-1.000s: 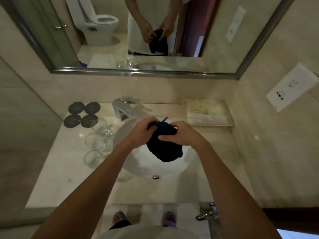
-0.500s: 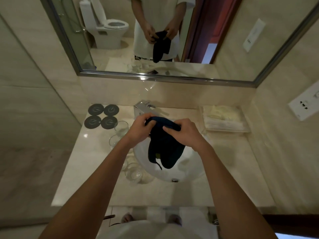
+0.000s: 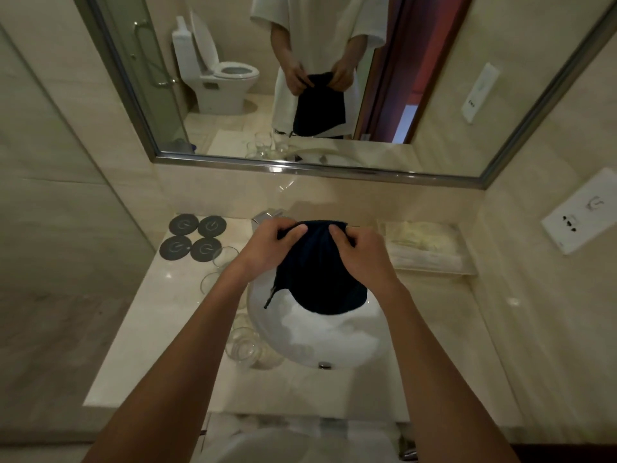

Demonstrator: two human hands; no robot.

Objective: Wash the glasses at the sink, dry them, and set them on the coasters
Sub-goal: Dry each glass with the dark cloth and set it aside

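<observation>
A dark blue cloth (image 3: 319, 272) hangs spread over the white sink (image 3: 320, 335). My left hand (image 3: 273, 243) and my right hand (image 3: 359, 250) each pinch its top edge. Several clear glasses stand on the counter left of the basin: one near the coasters (image 3: 225, 257), one beside my left forearm (image 3: 208, 284), one at the sink's front left (image 3: 243, 345). Several round grey coasters (image 3: 193, 237) lie bare at the back left. The faucet (image 3: 267, 215) is mostly hidden behind my hands.
A clear tray of pale toiletries (image 3: 427, 248) sits at the back right of the beige counter (image 3: 160, 345). A large mirror (image 3: 434, 95) hangs above. A wall socket plate (image 3: 581, 212) is on the right wall.
My hands have pulled the bunched cloth open, so it now hangs wider and flatter. The view has tilted up and shifted, showing more of the mirror.
</observation>
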